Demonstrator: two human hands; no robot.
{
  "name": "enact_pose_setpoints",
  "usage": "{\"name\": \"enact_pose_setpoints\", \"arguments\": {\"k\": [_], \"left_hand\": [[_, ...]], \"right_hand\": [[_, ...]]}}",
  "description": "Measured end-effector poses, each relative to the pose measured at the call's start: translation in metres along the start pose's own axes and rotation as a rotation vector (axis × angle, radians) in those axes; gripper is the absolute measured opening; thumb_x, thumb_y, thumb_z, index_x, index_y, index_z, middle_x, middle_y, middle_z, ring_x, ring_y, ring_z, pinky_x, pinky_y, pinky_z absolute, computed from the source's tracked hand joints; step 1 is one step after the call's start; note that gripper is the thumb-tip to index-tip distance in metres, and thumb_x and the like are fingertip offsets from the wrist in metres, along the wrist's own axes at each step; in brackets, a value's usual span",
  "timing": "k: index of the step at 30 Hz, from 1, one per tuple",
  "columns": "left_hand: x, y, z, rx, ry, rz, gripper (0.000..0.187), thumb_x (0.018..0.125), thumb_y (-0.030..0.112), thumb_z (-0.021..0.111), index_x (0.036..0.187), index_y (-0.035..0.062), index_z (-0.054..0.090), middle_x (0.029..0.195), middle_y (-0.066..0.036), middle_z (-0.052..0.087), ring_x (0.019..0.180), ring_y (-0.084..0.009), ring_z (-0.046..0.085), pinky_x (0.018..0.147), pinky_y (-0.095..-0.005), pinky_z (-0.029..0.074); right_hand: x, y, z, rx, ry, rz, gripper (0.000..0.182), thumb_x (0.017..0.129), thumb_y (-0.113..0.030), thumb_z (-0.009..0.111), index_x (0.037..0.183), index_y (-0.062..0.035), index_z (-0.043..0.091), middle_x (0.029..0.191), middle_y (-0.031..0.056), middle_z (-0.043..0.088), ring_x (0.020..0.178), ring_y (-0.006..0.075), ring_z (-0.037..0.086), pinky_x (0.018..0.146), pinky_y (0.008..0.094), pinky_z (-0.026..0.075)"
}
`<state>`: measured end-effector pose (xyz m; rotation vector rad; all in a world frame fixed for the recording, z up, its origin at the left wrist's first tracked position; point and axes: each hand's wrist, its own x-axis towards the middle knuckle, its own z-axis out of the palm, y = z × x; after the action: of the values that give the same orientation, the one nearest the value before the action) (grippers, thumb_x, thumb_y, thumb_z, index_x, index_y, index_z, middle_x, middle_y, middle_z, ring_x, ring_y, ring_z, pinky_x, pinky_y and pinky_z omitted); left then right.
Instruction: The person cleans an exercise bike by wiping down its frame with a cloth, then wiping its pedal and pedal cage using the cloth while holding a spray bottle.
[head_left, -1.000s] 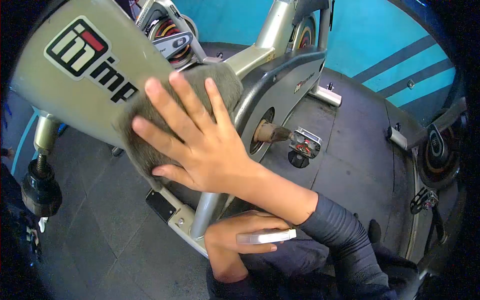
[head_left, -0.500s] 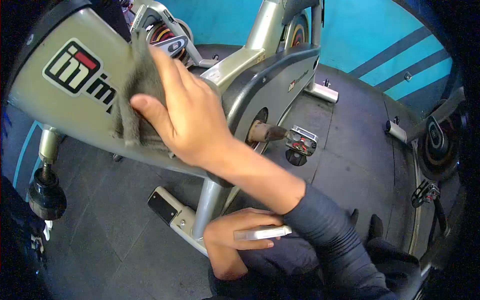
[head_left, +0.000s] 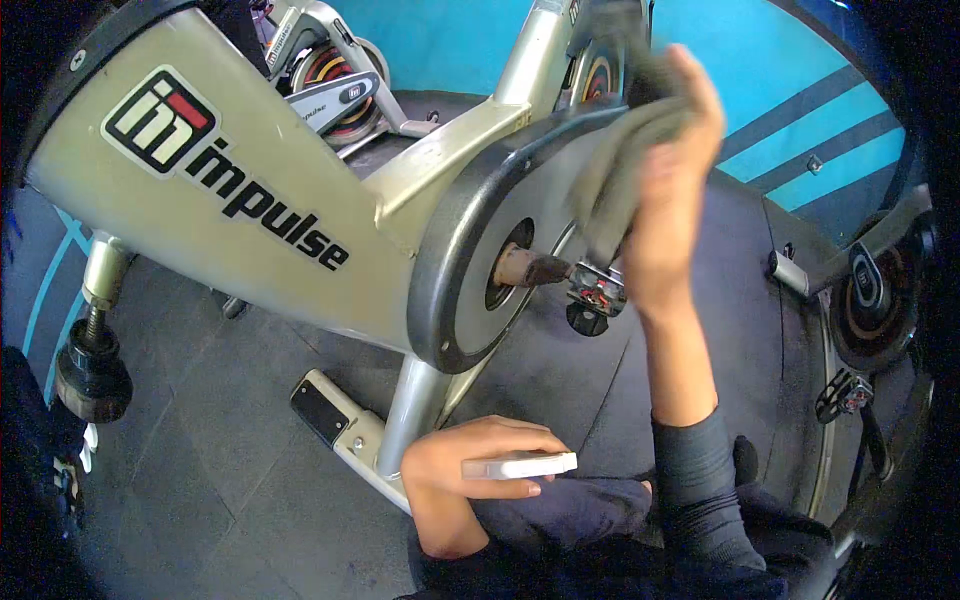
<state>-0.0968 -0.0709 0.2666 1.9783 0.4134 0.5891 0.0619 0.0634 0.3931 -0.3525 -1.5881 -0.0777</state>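
Note:
My right hand [head_left: 672, 215] is raised at the right of the bike, its fingers closed on a bunched grey cloth [head_left: 625, 165]. The cloth overlaps the crank cover [head_left: 470, 230] of a silver exercise bike [head_left: 240, 190] marked "impulse". Hand and cloth are smeared by motion, just beside the pedal [head_left: 597, 290]. Low in front of my lap, my left hand [head_left: 480, 450] is bent at the wrist. Between its fingers sits a thin, flat white object [head_left: 520, 465] with a clear edge, seen side-on.
The bike's silver rear foot [head_left: 345, 425] rests on dark floor tiles [head_left: 240, 400] near my left hand. More exercise bikes stand behind [head_left: 345, 95] and at the right [head_left: 875, 290]. A blue wall [head_left: 760, 90] with dark stripes runs along the back.
My right hand has moved right with the cloth, off the bike's lettered frame to beside the crank cover, uncovering the full lettering. My left hand stays nearly where it was.

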Motion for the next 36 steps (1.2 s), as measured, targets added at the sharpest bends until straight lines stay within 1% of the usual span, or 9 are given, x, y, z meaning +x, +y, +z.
{"name": "enact_pose_setpoints", "arguments": {"k": [2,4,5,9,12,18,24,31,36], "left_hand": [[-0.001,-0.004,0.001,0.003,0.012,0.016,0.043,0.084,0.014,0.066,0.122,-0.0014,0.052,0.112,-0.016,0.06,0.102,-0.0292,0.06,0.087,-0.0373,0.047],[-0.001,-0.005,0.002,0.002,0.027,0.035,0.043,0.084,0.014,0.066,0.122,-0.0011,0.053,0.111,-0.016,0.06,0.102,-0.0288,0.06,0.087,-0.0375,0.047],[0.0,-0.002,0.001,0.024,0.019,0.008,0.043,0.084,0.014,0.066,0.122,-0.0007,0.053,0.11,-0.015,0.06,0.102,-0.0283,0.06,0.087,-0.0377,0.047],[-0.004,0.006,-0.003,-0.037,0.013,-0.073,0.043,0.084,0.018,0.066,0.121,0.0,0.054,0.108,-0.015,0.06,0.102,-0.0278,0.06,0.086,-0.0371,0.047],[-0.006,0.002,-0.002,-0.04,0.021,-0.059,0.042,0.085,0.019,0.065,0.12,-0.0002,0.054,0.108,-0.015,0.06,0.102,-0.0281,0.06,0.086,-0.036,0.047],[-0.004,0.001,-0.003,0.015,0.007,-0.019,0.041,0.085,0.018,0.065,0.12,-0.0003,0.054,0.111,-0.016,0.06,0.103,-0.0289,0.06,0.087,-0.0354,0.047],[0.0,0.0,-0.002,0.02,0.016,-0.017,0.041,0.085,0.017,0.064,0.12,-0.0008,0.053,0.111,-0.016,0.06,0.103,-0.0298,0.06,0.088,-0.036,0.047],[0.004,-0.002,0.002,0.028,0.018,0.026,0.042,0.085,0.018,0.065,0.121,-0.0013,0.052,0.111,-0.017,0.059,0.103,-0.0306,0.059,0.088,-0.0367,0.047],[0.006,-0.002,0.005,0.101,0.019,-0.038,0.042,0.086,0.02,0.064,0.121,-0.0007,0.052,0.111,-0.016,0.059,0.103,-0.0301,0.059,0.088,-0.0371,0.047]], "right_hand": [[-0.019,-0.007,0.02,-0.208,-0.221,-0.218,0.042,0.089,-0.043,0.05,0.117,-0.0138,0.06,0.132,0.0175,0.043,0.126,0.0365,0.036,0.106,0.05,0.024],[-0.07,-0.012,0.057,-0.221,-0.462,-0.24,0.04,0.08,-0.039,0.058,0.114,-0.0169,0.06,0.125,0.0069,0.052,0.126,0.03,0.04,0.105,0.0529,0.023],[-0.082,-0.01,0.068,-0.127,-0.277,-0.228,0.036,0.08,-0.036,0.053,0.104,-0.0128,0.065,0.113,0.0079,0.057,0.117,0.029,0.046,0.099,0.0503,0.029],[-0.055,0.013,0.073,-0.062,-0.273,-0.354,0.033,0.075,-0.039,0.054,0.096,-0.0161,0.064,0.106,0.0024,0.057,0.103,0.0228,0.05,0.086,0.0438,0.03],[-0.042,0.03,0.073,-0.02,-0.248,-0.326,0.035,0.077,-0.041,0.052,0.098,-0.0151,0.064,0.106,0.003,0.058,0.103,0.0242,0.05,0.086,0.0412,0.031],[-0.025,0.086,0.07,-0.005,-0.181,0.102,0.032,0.087,-0.03,0.05,0.104,-0.0072,0.063,0.108,0.0091,0.058,0.105,0.0292,0.052,0.09,0.0405,0.035],[-0.019,0.07,0.057,-0.098,-0.338,0.188,0.032,0.087,-0.028,0.053,0.106,-0.0039,0.061,0.11,0.0099,0.058,0.105,0.0297,0.052,0.088,0.0409,0.039],[-0.026,-0.01,0.06,-0.089,-0.388,-0.16,0.023,0.077,-0.024,0.062,0.095,-0.01,0.06,0.101,0.0058,0.057,0.103,0.0247,0.051,0.088,0.0463,0.032],[-0.029,-0.02,0.059,-0.051,-0.431,-0.218,0.021,0.075,-0.023,0.064,0.092,-0.0113,0.06,0.097,0.0043,0.056,0.101,0.0238,0.052,0.086,0.0459,0.033]]}}
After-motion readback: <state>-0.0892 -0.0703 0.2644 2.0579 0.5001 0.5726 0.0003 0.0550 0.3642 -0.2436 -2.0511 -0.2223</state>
